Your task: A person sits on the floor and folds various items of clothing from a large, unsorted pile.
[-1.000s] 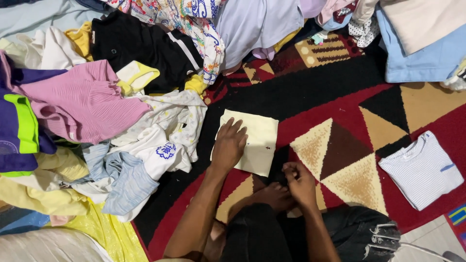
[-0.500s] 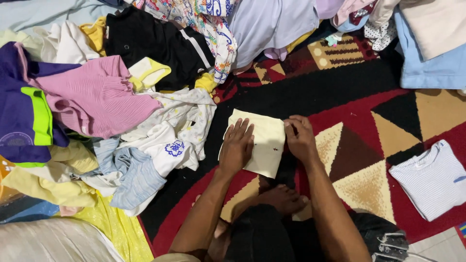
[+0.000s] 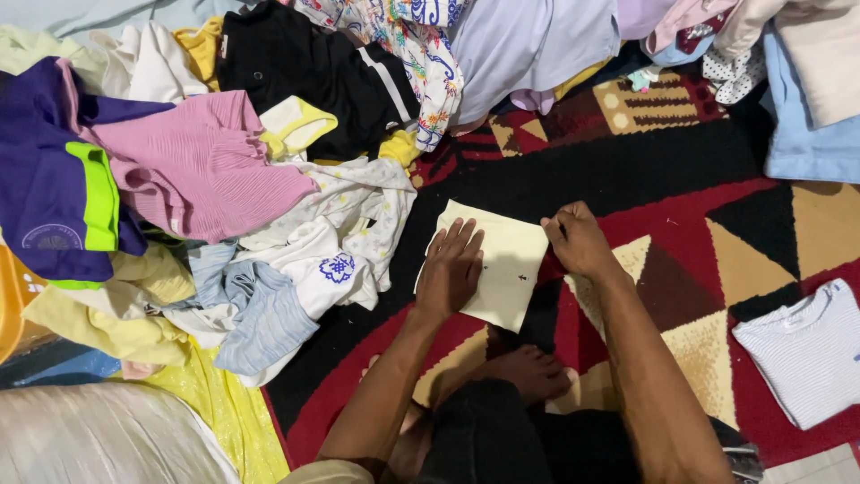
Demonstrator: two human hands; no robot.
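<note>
The right hand [image 3: 580, 238] has slid to the right edge of the pale-yellow folded cloth [image 3: 502, 260], fingers pinching it; the left hand [image 3: 450, 269] lies flat, fingers released; the cloth's near corner is hidden.

A small pale-yellow folded cloth [image 3: 502, 264] lies on the red, black and cream patterned rug [image 3: 681, 170], the left hand [image 3: 450, 269] flat on it, the right hand [image 3: 578, 240] at its right edge. A heap of mixed loose garments [image 3: 224, 179] sits to its left; a white striped folded shirt [image 3: 811, 354] lies well apart on the right.
</note>
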